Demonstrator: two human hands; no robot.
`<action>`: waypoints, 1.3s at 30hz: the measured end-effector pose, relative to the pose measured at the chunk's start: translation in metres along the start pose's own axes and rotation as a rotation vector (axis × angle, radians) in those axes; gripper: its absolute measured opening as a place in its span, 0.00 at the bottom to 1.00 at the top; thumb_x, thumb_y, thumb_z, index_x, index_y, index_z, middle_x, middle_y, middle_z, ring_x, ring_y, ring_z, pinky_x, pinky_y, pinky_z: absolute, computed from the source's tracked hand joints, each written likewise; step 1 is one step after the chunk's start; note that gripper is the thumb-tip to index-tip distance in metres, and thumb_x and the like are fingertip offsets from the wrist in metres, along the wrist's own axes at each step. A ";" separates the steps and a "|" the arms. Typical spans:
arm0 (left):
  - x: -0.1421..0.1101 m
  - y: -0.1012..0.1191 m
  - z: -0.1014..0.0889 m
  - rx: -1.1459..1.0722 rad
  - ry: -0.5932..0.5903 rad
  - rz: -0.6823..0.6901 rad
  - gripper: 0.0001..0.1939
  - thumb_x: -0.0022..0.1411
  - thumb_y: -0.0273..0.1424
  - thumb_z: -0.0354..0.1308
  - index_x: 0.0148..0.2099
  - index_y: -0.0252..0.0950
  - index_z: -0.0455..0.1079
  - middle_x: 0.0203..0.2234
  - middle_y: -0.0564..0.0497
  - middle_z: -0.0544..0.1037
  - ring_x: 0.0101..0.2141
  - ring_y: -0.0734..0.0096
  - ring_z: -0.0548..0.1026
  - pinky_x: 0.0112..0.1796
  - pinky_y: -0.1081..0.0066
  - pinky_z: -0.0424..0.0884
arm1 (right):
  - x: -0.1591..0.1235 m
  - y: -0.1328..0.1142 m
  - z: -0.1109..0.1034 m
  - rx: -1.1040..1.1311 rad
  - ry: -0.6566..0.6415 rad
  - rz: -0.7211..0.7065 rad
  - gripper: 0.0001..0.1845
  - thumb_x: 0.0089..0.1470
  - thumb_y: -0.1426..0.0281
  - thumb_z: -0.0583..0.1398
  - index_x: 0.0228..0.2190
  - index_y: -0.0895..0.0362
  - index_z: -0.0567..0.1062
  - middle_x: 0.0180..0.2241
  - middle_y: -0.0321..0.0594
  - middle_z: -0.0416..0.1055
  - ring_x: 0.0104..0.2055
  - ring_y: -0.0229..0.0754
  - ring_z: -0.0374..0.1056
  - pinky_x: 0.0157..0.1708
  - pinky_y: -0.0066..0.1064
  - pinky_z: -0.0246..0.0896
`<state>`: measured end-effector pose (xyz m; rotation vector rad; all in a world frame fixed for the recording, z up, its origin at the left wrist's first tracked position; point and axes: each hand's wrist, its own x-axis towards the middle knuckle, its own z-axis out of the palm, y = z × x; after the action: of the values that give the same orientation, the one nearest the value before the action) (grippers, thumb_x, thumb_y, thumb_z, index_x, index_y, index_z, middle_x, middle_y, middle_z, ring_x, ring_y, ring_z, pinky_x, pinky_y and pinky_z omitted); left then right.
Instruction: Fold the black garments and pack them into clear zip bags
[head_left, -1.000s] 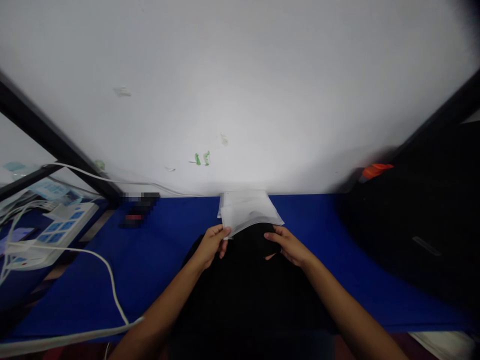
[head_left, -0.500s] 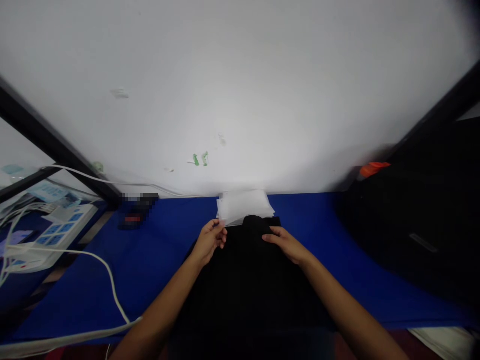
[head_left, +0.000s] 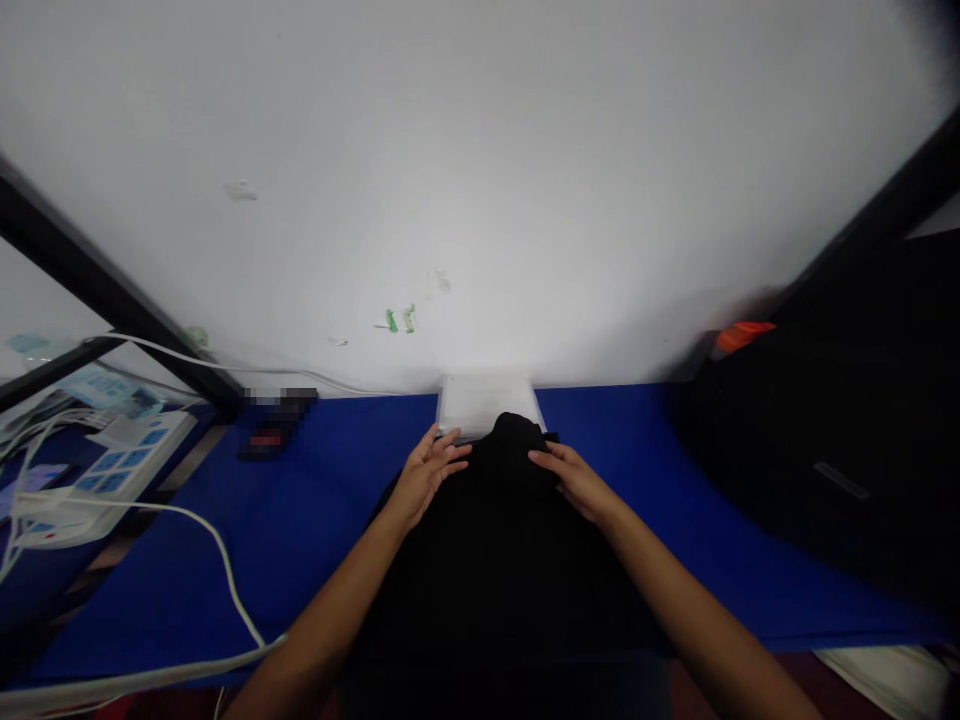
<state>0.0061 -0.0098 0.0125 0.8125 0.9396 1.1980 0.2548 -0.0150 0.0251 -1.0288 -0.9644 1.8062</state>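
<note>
A black cloth item, seemingly a garment (head_left: 510,560), covers the middle of the blue surface, with a raised bump near its far end. Behind it, against the wall, lies a stack of clear or whitish plastic bags (head_left: 491,400). My left hand (head_left: 427,475) is at the cloth's far left corner, fingers spread and nothing held, its fingertips beside the stack's near left edge. On the other side, my right hand (head_left: 574,478) pinches the black cloth between thumb and fingers beside the bump.
A blue-covered surface (head_left: 322,530) runs along the white wall (head_left: 525,200). At left are a power strip (head_left: 120,470), white cables (head_left: 225,560) and a dark blurred object (head_left: 274,425). A large black bag (head_left: 832,430) with an orange piece stands at right.
My left hand's fingers have let go of the plastic bag's edge and spread apart. The bags lie neater against the wall, and the cloth's bump has risen slightly.
</note>
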 end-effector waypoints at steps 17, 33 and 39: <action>-0.026 0.015 0.010 0.626 -0.479 0.191 0.31 0.58 0.30 0.64 0.63 0.43 0.61 0.50 0.46 0.72 0.48 0.61 0.72 0.52 0.59 0.66 | -0.033 0.002 0.015 -0.216 -0.176 0.125 0.20 0.48 0.55 0.67 0.30 0.57 0.70 0.22 0.29 0.64 0.19 0.31 0.64 0.12 0.21 0.66; -0.020 0.047 -0.011 0.684 -0.528 0.367 0.09 0.61 0.35 0.60 0.42 0.40 0.78 0.48 0.44 0.77 0.51 0.55 0.72 0.55 0.56 0.63 | -0.057 0.017 0.002 -0.379 0.110 0.044 0.22 0.55 0.49 0.59 0.31 0.57 0.73 0.23 0.38 0.70 0.21 0.39 0.68 0.13 0.27 0.64; -0.049 0.043 -0.003 1.216 -0.756 0.323 0.21 0.48 0.34 0.70 0.46 0.44 0.74 0.56 0.45 0.71 0.58 0.51 0.65 0.57 0.54 0.60 | -0.053 0.023 -0.006 -0.476 0.130 -0.067 0.16 0.49 0.59 0.65 0.34 0.56 0.70 0.29 0.33 0.69 0.22 0.34 0.66 0.13 0.24 0.63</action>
<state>-0.0184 -0.0497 0.0581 2.2529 0.8362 0.3486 0.2715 -0.0702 0.0171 -1.3641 -1.3656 1.4640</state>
